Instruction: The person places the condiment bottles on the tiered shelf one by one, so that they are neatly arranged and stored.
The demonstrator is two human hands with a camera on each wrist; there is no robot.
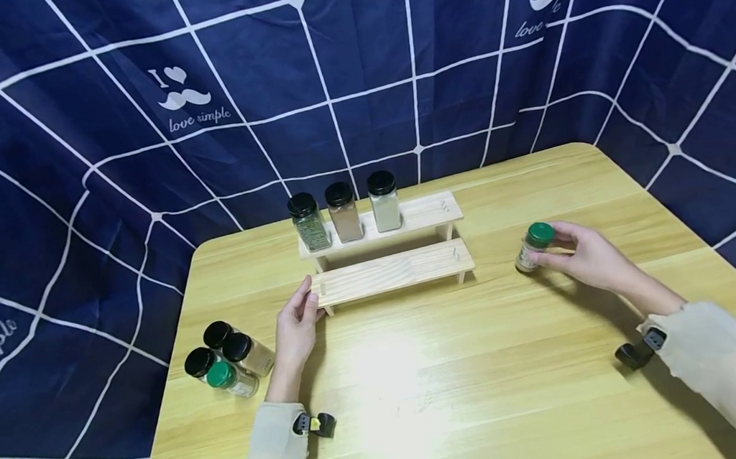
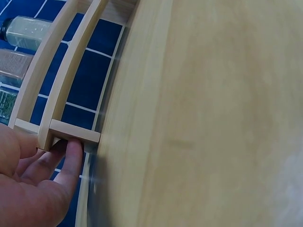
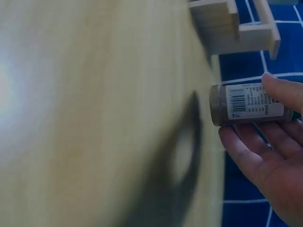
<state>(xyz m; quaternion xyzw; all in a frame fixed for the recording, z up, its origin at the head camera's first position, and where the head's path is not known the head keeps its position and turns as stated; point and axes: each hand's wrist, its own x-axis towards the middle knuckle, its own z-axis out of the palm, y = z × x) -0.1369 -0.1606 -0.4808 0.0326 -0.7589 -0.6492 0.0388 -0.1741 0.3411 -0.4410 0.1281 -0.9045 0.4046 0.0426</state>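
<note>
A two-step wooden spice rack (image 1: 397, 272) stands at mid-table, and three black-lidded spice jars (image 1: 345, 217) stand upright on its upper step. My left hand (image 1: 295, 334) grips the left end of the lower step; in the left wrist view, fingers (image 2: 71, 163) reach beneath the board. To the right of the rack, my right hand (image 1: 587, 255) holds a green-lidded spice jar (image 1: 534, 247) between thumb and fingers, nearly upright. Its barcode label (image 3: 251, 100) shows in the right wrist view. Whether the jar's base touches the table cannot be told.
Left of my left forearm, several more jars stand grouped on the wooden table (image 1: 484, 386): black-lidded jars (image 1: 258, 357) and one with a green lid (image 1: 233, 379). A dark blue curtain with white grid lines (image 1: 367, 56) hangs behind the table and along its sides.
</note>
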